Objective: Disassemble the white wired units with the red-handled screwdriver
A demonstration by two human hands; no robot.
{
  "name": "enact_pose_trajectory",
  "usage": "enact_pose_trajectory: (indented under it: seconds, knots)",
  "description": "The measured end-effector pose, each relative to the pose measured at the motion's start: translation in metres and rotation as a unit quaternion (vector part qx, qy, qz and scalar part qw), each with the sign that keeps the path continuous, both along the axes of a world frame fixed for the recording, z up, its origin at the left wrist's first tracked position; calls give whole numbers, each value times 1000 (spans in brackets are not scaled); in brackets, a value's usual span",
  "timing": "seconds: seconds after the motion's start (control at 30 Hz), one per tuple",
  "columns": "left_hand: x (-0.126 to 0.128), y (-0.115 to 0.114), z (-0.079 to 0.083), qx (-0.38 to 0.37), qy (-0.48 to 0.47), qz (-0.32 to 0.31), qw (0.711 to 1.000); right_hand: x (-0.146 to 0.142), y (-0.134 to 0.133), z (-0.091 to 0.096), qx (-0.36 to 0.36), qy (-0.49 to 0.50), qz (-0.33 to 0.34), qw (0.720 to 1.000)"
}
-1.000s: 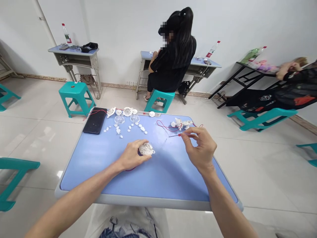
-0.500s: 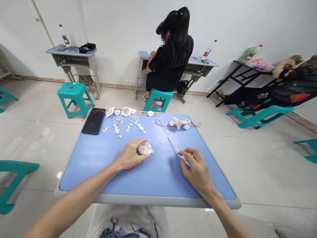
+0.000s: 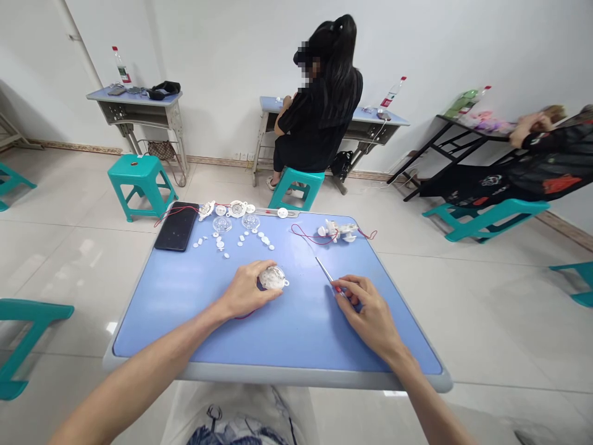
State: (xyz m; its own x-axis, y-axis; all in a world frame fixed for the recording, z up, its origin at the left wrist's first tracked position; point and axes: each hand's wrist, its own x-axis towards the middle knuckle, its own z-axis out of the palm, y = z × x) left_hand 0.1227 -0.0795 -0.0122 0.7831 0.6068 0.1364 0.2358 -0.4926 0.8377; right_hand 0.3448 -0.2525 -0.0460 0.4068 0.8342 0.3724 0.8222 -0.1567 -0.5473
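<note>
My left hand (image 3: 246, 293) rests on the blue table (image 3: 194, 321) with its fingers curled round a small clear plastic round part (image 3: 273, 278). My right hand (image 3: 368, 314) is closed on a thin screwdriver (image 3: 326, 273) with a red handle, its metal shaft pointing up and left along the tabletop. A white plastic assembly with a red wire (image 3: 337, 231) lies beyond my right hand, apart from it.
A black phone (image 3: 176, 225) and several small white and clear parts (image 3: 234, 225) lie at the table's far left. Teal stools (image 3: 139, 179) stand around. A person in black (image 3: 319, 111) sits at a far desk; another person (image 3: 546, 154) is at the right.
My right hand left the red wire near the white assembly, came back toward me and picked up the screwdriver. My left hand stayed on the clear part.
</note>
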Motion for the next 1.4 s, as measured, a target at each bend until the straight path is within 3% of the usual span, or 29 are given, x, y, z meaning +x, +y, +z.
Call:
enact_pose_trajectory:
  seconds: [0.6,0.77,0.87,1.0,1.13,1.4]
  knots:
    - [0,0,-3,-3,1,2,1000,5,12,16,-139,-45,-22,989]
    - [0,-1,-4,-2,3,2,1000,-3,22,33,-57,-131,-20,990]
    - [0,-1,-4,-1,-1,2,1000,-19,36,52,16,-121,45,991]
    - [0,-1,-4,-3,-5,2,1000,-43,60,67,7,-46,143,989]
    - [0,0,-3,-2,-4,-1,1000,-55,76,62,-56,-27,177,982]
    - [0,-1,-3,-2,0,0,1000,-55,74,50,-122,-66,143,980]
